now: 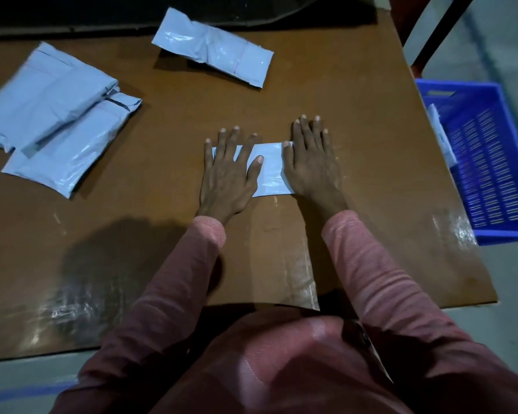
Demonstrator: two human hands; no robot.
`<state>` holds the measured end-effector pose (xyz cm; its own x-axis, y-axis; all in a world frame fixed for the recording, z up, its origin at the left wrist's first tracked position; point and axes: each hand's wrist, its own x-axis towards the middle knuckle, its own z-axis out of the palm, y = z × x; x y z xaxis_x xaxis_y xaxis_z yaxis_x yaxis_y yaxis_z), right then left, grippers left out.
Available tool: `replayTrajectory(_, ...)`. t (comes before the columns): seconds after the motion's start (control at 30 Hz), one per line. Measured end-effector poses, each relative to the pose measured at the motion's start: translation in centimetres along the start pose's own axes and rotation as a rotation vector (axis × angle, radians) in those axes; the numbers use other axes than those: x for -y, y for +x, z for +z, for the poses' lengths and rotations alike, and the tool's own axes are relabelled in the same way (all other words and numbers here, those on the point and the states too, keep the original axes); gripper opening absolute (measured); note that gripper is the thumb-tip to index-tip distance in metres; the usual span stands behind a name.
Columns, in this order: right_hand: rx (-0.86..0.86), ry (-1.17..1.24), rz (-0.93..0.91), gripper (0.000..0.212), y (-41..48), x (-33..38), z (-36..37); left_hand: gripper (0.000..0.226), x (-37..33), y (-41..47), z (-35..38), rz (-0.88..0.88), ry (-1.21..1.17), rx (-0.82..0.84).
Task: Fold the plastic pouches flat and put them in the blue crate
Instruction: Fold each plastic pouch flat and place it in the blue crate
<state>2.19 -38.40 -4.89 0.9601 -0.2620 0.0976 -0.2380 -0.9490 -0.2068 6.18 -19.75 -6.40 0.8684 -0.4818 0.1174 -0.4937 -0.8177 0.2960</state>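
Note:
A small folded light-blue plastic pouch (270, 170) lies flat on the brown cardboard sheet (341, 115) in the middle. My left hand (229, 171) rests palm down on its left half, fingers spread. My right hand (310, 159) presses flat on its right edge, fingers spread too. Both hands cover part of the pouch. The blue crate (488, 162) stands on the floor to the right of the sheet, with a light-blue pouch (441, 135) leaning against its left inner wall.
Two larger unfolded pouches (54, 115) overlap at the left of the sheet. Another crumpled pouch (213, 47) lies at the back centre. A dark object runs along the far edge. A chair leg (440, 34) stands at the back right.

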Motion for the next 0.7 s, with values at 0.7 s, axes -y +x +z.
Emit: replayTrajectory(0.7, -0.179, 0.168, -0.072, 0.031, -9.2, 3.2, -0.9, 0.031, -4.9, -6.5, -3.4, 0.074, 0.097, -0.004)
